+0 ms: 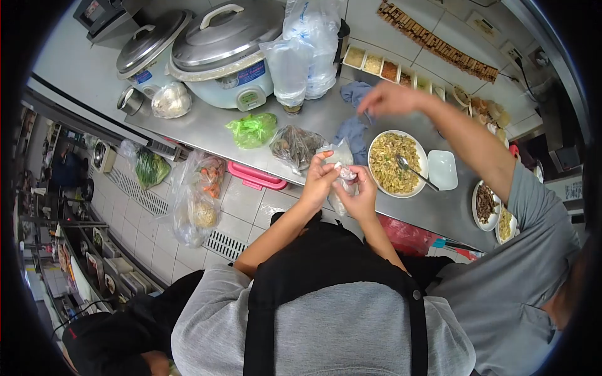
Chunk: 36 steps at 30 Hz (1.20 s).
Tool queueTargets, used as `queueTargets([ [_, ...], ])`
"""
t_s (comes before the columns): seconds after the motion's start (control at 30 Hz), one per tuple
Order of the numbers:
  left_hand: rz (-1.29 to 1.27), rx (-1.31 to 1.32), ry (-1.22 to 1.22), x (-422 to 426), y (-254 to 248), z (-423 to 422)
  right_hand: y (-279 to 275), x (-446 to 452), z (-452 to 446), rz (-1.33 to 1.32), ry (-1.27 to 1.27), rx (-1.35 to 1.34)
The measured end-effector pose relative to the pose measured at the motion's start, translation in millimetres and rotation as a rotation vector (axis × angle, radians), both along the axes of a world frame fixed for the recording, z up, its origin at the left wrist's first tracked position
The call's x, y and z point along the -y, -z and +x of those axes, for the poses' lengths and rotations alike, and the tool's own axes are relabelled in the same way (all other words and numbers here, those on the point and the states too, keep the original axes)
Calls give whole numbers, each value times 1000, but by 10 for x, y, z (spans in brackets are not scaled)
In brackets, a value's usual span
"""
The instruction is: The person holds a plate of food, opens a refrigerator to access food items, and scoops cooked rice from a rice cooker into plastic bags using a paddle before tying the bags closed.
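In front of my apron, both hands pinch the gathered neck of a clear plastic bag (338, 203) with pale contents. My left hand (321, 178) is closed on its left side, thumb and fingers together. My right hand (359, 193) grips the same bag from the right. What is inside cannot be made out. Left of my hands, a dark-filled plastic bag (296, 147) lies on the steel counter (251, 156). A large white bowl (424, 164) of chopped, yellowish food stands to the right, with a spoon (414, 170) resting in it.
A co-worker's blurred hand (392, 100) reaches over a blue cloth (352, 135). Behind stand two large cookers (229, 75) and hanging plastic bags (307, 56). A green bag (252, 130), a white dish (443, 170) and a plate of dark food (485, 203) sit on the counter.
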<state>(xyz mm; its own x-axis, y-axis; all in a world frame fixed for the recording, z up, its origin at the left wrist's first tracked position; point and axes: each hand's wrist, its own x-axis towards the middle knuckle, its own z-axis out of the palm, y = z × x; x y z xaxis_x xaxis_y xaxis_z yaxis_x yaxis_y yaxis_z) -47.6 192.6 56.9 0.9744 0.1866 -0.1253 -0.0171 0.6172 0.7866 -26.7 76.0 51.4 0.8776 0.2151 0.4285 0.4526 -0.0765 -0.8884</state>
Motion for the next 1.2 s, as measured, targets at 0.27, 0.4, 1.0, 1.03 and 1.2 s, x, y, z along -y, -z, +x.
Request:
queueTargets([
  [0.27,210,94,-120,-79,-12,-30,-236,-86,-38,-146,115,243],
  [0.4,317,179,71,-132,14,-50,-253,-108,-14,-194,53,276],
  [1.0,601,291,-232,-1058,-298,749,-805,-367,1081,292,-41,-198],
  [1.03,590,299,-278,-1187,-357,786,-694,-386,1136,282,-33,-214],
  [1.2,552,328,-394,-1682,-577,910,5,-424,1359,105,113,-288],
])
